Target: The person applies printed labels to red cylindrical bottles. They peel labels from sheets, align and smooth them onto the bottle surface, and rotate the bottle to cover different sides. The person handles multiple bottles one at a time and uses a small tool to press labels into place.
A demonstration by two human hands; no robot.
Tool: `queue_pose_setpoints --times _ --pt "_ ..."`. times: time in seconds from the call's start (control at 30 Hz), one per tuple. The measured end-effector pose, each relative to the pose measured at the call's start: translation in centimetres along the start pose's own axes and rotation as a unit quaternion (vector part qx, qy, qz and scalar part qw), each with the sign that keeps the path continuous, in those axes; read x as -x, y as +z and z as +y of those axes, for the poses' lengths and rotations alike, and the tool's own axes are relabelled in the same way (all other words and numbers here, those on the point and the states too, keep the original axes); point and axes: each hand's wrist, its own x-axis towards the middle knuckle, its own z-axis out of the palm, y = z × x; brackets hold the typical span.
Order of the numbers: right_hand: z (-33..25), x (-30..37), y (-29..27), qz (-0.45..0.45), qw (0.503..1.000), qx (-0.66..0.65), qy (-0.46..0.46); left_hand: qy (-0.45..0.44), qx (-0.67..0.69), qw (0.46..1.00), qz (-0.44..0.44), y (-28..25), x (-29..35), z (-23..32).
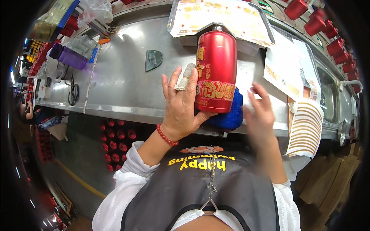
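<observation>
A glossy red bottle (pixel 217 69) with gold decoration lies with its neck pointing away from me. Its base end rests by a bright blue cloth-like pad (pixel 236 112), and a dark angled support shows around the neck. My left hand (pixel 178 106) grips the bottle's lower left side, the thumb under the base and the fingers along the body. One finger wears a whitish wrap (pixel 186 79). To the right of the bottle, apart from it, is my right hand (pixel 263 113), blurred by motion, with fingers apart and nothing visible in them.
A tray of printed label sheets (pixel 216 15) stands behind the bottle; more sheets (pixel 283 71) and a strip of curved labels (pixel 306 129) lie right. A dark green flat scraper-like piece (pixel 154 60), scissors (pixel 73 92) and a purple drinking bottle (pixel 71 57) lie left. A sink (pixel 328 96) is far right.
</observation>
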Motion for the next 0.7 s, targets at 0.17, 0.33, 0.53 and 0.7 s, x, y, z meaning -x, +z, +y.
queue_pose_setpoints --times 0.17,0.33,0.53,0.7 --pt "-6.0 -5.5 -1.5 0.021 0.95 -0.248 0.187 0.012 0.006 1.0 0.02 -0.2 -1.0 1.3" --pt "-3.2 -6.1 0.7 0.016 0.976 -0.155 0.154 0.02 -0.015 1.0 0.018 -0.1 -0.6 0.7" --pt "-3.4 -4.5 1.7 0.027 0.906 -0.362 0.219 0.013 0.048 0.998 0.031 0.8 0.0 -0.3" --pt "-1.4 -3.4 1.8 0.069 0.876 -0.397 0.267 0.14 -0.061 0.987 0.048 -0.3 0.1 0.3"
